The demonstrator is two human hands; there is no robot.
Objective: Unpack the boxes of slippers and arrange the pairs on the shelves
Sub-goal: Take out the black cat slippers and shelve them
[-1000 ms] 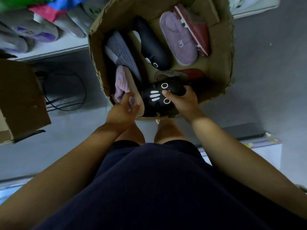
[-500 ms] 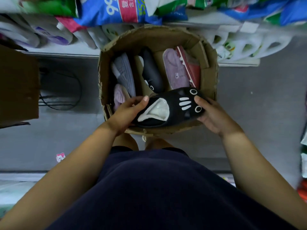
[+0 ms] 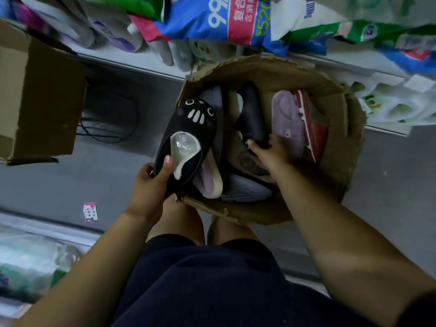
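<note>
Black felt with a white cat face: the cat slipper [image 3: 192, 128] is held over the left edge of the box [image 3: 342, 166], toe pointing away, its opening stuffed with crumpled clear plastic. The left hand [image 3: 151, 185] grips its heel, thumb laid on the rim of the opening and the fingers [image 3: 144, 169] curled round the outside.

The right hand [image 3: 271, 154] is down inside the box, thumb and fingers closed on the near end of a second black slipper [image 3: 252, 114], which lies lengthwise in the middle. To its right a lilac slipper [image 3: 286, 119] and a red slipper [image 3: 315, 128] stand on edge, touching each other. Nearer the person lie a pink slipper [image 3: 210, 182], sole partly showing, and a grey slipper [image 3: 245, 191] (both partly under the arms and the cat slipper).

The box sits on the grey floor [image 3: 113, 175], just in front of the person's legs and against a low white shelf [image 3: 141, 64] loaded with printed bags [image 3: 224, 17]. A closed carton [image 3: 47, 102] stands well to the left, with a black cable [image 3: 111, 131] looped beside it and a small pink packet [image 3: 90, 211] on the floor.
</note>
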